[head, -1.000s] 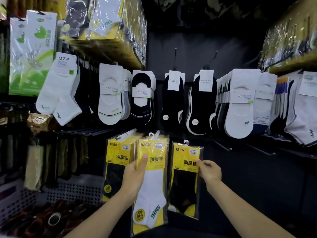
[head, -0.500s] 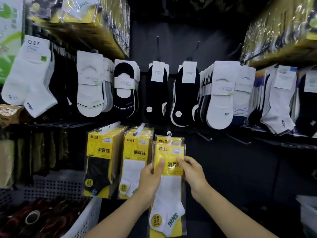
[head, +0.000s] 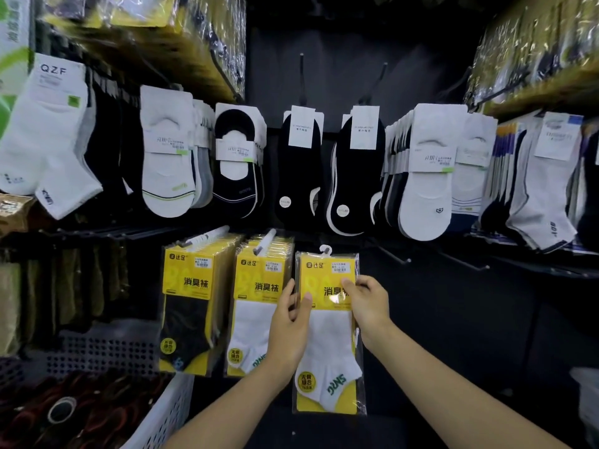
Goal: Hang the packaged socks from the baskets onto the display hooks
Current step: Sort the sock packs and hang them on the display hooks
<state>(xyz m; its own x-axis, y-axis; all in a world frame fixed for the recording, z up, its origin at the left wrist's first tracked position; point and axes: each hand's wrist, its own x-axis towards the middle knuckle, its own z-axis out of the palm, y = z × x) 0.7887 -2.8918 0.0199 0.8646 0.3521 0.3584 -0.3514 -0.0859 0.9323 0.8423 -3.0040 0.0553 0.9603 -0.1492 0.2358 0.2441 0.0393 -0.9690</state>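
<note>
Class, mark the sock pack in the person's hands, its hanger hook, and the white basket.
sock pack (head: 330,348): head view, on the white sock's middle.
hanger hook (head: 325,250): head view, on its white loop.
white basket (head: 168,413): head view, on its side wall.

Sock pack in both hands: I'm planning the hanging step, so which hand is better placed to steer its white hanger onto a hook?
Probably the right hand: its fingers pinch the sock pack higher up, nearer the white hanger. The left hand grips lower on the left edge, steadying it.
</note>
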